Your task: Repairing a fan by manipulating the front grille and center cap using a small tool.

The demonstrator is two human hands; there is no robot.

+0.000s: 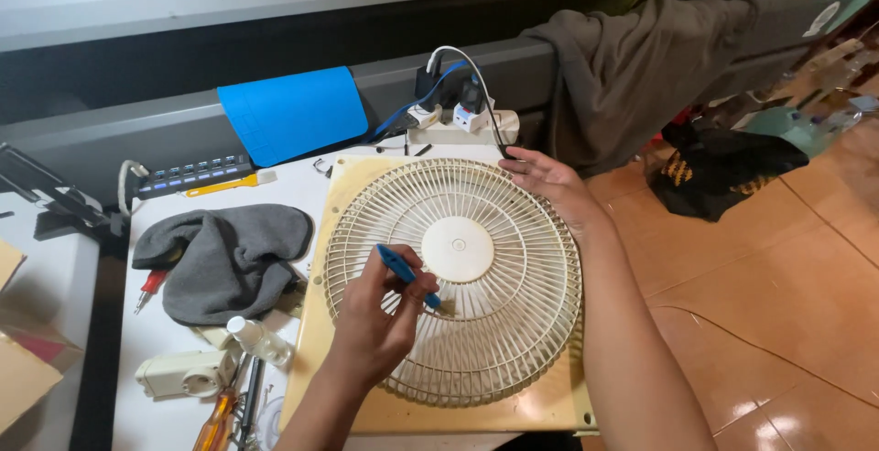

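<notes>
- The left hand (380,309) grips a blue tool (407,275), its tip touching the fan grille (455,277).
- The right hand (545,179) lies open and flat on the grille's far rim.
- The grille lies on a yellowish square panel (352,185) on the table (169,405), beside a grey cloth (224,259).

Your fan grille (455,277): cream, radial wire ribs around a plain cream disc. Your tool (406,276): bright blue. Your cloth (224,254): grey. Your mat (291,113): solid blue. Your worktop (165,414): white. Your screwdriver (216,423): orange handle. Your floor (778,268): glossy terracotta tiles.
</notes>
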